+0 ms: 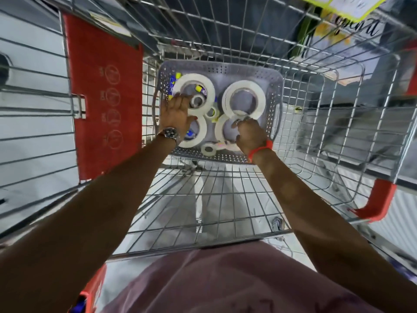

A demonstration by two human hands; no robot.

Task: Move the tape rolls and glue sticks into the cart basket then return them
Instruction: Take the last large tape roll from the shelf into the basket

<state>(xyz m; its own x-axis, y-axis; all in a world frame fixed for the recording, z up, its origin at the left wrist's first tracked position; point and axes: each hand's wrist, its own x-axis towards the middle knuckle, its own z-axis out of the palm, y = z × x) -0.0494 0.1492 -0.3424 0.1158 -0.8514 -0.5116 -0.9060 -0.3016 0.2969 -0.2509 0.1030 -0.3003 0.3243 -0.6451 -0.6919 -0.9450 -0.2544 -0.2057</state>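
Tape rolls (243, 99) flat, holes upward

A pale, glossy tiled floor (209, 199) shows through the wire grid at the near middle, bright with reflected light. On the left, light grey horizontal panelling (31, 141) runs from near to far, crossed by thin dark lines. At the far right a yellow-edged white sign (343, 5) hangs at the top edge above a dark board with cursive lettering (358, 28), and a white ribbed panel (399, 213) stands at the near right.
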